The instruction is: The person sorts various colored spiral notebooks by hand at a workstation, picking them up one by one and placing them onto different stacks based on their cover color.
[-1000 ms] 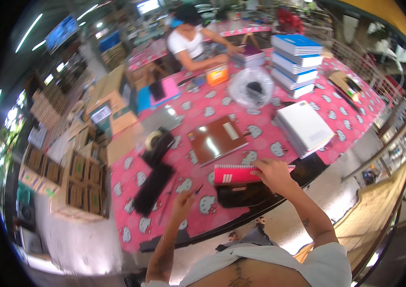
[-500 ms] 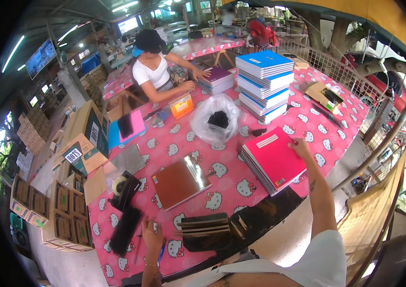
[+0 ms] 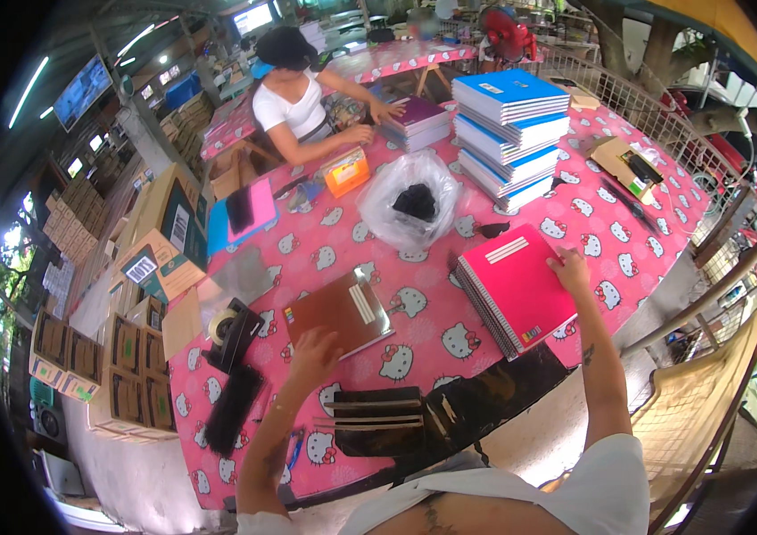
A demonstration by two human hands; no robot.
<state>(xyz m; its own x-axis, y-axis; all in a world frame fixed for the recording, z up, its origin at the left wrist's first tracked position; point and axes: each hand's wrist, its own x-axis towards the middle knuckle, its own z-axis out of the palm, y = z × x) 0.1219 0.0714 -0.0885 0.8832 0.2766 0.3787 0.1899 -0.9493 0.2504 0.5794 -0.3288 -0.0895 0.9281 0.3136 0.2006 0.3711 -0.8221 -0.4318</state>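
Observation:
On the left, my left hand [image 3: 314, 355] rests with fingers spread on the near edge of a brown glossy-covered notebook [image 3: 332, 312]. The notebook lies flat and carries a pale striped label. To the right, my right hand [image 3: 570, 272] grips the right edge of a pink spiral notebook [image 3: 521, 283], the top one of a small stack. Its wire binding shows along the left side. Between my arms, a black tray-like holder with thin strips [image 3: 378, 421] lies at the table's near edge.
A tall stack of blue notebooks [image 3: 508, 134], a clear plastic bag [image 3: 409, 201] with black material and a tape dispenser [image 3: 231, 334] stand on the pink patterned table [image 3: 450, 419]. Black strips [image 3: 235, 410] lie at left. Across, another person [image 3: 293, 98] touches purple notebooks [image 3: 418, 120].
My left hand has moved up and forward from the table onto the brown notebook, where a pale label now shows. My right hand stays at the pink notebook's edge.

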